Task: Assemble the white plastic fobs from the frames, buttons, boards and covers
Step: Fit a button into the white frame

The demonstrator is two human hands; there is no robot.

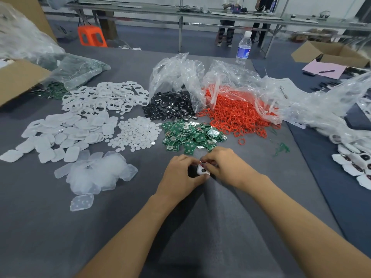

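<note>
My left hand (181, 173) and my right hand (222, 162) meet over the grey cloth and together pinch one small white fob (202, 169) with a dark button and a red ring at its top. Behind them lies a heap of green boards (190, 135). White frames (104, 97) are piled at the back left, white covers (60, 135) at the left, small white discs (136, 133) in the middle, translucent covers (96, 173) at the near left. Black buttons (170, 105) and red rings (236, 115) spill from clear bags.
A water bottle (243, 48) stands at the table's far edge. Cardboard boxes sit at the far left (18, 81) and the far right (331, 53). Finished white fobs (353, 163) lie along the right edge. Crumpled clear bags (313, 101) cover the right side. People stand at a far bench.
</note>
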